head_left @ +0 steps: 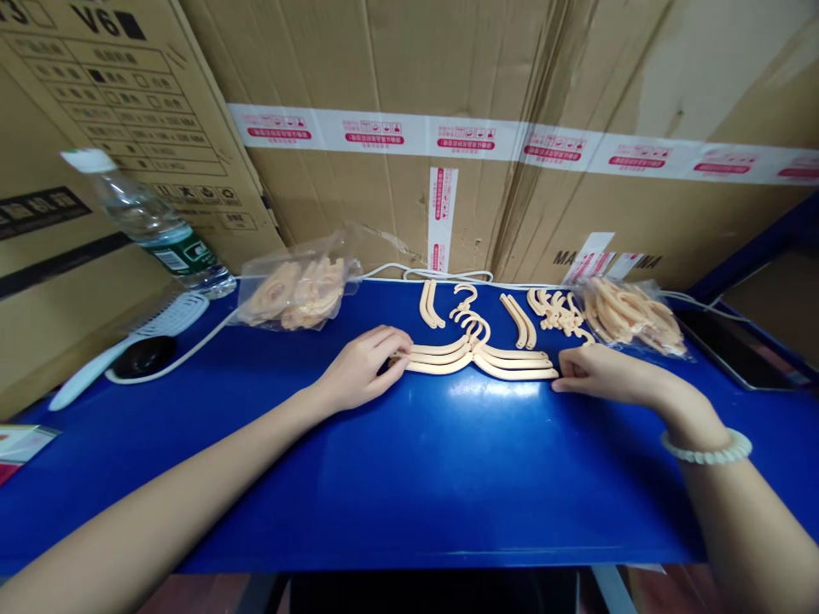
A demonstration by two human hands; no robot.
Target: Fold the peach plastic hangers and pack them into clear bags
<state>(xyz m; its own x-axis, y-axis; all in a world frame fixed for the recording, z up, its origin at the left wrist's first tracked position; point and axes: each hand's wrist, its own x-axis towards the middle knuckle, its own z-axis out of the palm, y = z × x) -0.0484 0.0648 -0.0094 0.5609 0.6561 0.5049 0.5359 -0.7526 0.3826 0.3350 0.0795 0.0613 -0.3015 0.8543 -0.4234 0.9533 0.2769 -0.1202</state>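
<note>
The hangers (473,348) lie flat, stacked front to back, near the middle of the blue surface (409,477), between the two hands; each shows smooth, cream-coloured arms, gently bowed and round-ended, meeting at a centre joint below curved hooks. Left hand (363,367): fingers bent over the left arm ends, in contact; whether they are clamped cannot be told. Right hand (595,373): fingers curled inward, thumb tip at the right end of the nearest arm; whether a grip is closed cannot be told; a bracelet (707,452) of pale round beads encircles the wrist.

Behind the hangers lie a left pair of loose arms (425,305), a right pair of loose arms (515,322) and, between the pairs, loose hooks (473,294); a heap of small curved parts (560,314) adjoins the right bag (630,315), of clear, wrinkled film, filled with similar cream pieces; the left bag (300,294) is likewise transparent and creased. Farther left stand a clear plastic bottle (182,247), white-capped and tilted in view, and a pale openwork brush (172,314) beside a glossy black oval object (146,356); corrugated cardboard (384,68), banded with printed tape (384,132), forms the backdrop.
</note>
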